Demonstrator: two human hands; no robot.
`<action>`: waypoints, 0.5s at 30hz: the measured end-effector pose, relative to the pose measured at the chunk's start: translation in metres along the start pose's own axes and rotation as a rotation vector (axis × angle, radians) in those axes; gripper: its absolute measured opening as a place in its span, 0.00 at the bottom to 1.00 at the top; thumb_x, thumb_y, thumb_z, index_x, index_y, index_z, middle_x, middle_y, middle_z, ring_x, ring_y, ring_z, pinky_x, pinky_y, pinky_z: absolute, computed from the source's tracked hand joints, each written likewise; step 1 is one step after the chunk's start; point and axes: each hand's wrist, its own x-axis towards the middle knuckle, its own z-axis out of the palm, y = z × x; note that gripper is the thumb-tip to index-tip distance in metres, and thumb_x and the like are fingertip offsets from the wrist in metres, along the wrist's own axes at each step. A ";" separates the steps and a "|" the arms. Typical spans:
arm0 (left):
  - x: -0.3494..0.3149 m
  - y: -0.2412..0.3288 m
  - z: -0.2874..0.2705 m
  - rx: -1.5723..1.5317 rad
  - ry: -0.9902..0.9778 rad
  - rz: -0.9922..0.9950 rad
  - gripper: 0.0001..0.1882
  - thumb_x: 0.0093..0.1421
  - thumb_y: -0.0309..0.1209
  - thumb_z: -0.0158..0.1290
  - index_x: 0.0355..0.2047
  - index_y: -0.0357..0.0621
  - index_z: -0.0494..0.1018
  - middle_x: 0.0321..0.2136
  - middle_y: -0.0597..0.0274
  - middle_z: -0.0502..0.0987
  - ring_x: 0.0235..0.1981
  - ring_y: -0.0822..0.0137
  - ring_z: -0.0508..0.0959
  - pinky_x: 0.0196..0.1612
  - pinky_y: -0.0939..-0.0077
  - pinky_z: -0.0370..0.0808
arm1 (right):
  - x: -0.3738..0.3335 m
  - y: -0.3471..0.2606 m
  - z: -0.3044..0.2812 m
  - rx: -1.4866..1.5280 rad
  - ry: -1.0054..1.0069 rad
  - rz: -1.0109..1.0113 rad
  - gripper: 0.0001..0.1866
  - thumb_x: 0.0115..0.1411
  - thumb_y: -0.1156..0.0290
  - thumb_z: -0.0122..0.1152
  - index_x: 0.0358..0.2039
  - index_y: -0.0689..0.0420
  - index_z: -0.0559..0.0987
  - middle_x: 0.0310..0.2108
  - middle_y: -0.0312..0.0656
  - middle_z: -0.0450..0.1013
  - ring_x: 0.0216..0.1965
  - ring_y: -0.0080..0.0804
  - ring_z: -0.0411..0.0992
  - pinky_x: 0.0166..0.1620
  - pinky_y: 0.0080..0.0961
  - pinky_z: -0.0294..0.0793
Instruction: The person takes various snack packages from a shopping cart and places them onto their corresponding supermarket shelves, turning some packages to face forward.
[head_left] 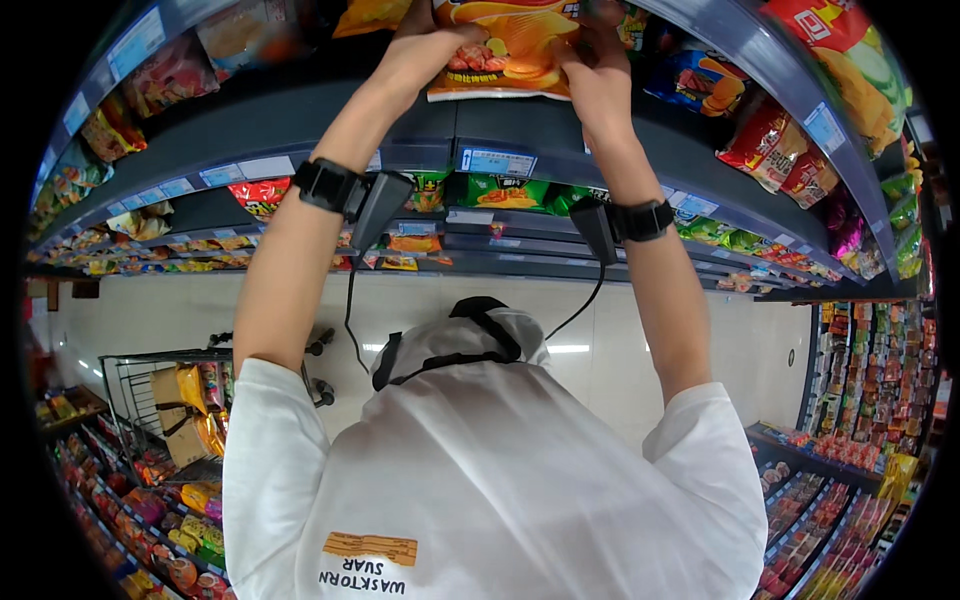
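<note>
Orange snack bag (510, 55): glossy soft film, pillow-shaped, pale crimped seal along its lower edge, chips and meat pictured on the front. It's at mid-length of the dark shelf (300, 125), set back from the front edge; can't tell whether it rests on the surface or is lifted. Top of the bag is cut off by the frame.

Grip: both hands clamped on the bag, one per side. Left hand (432, 42) has its thumb laid across the front film, other fingers mostly out of frame. Right hand (598, 78) has a digit pressed on the front near the right side, the rest around the edge and blurred.

Arms reach out over the shelf's front edge, forearms angled inward, black wrist straps (642, 220) on both.

Edges: smooth front rail (420, 155) with flat label holders, bowed by the lens. Dark matte shelf strip shows between bag seal and rail, and wider room left of the left forearm. Right side is tighter: shiny blue bag (697, 82) near the right hand, then crinkled red bags (765, 145) toward the right end. Red-yellow bag (112, 130) near the left end. Green bags (500, 190) one tier below.
</note>
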 end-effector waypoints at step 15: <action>0.070 -0.047 -0.003 0.145 -0.035 0.036 0.07 0.58 0.23 0.52 0.36 0.37 0.76 0.27 0.61 0.77 0.26 0.71 0.77 0.30 0.76 0.74 | 0.061 0.073 -0.003 -0.433 0.011 -0.242 0.15 0.58 0.69 0.61 0.42 0.65 0.75 0.37 0.55 0.75 0.41 0.50 0.74 0.45 0.37 0.71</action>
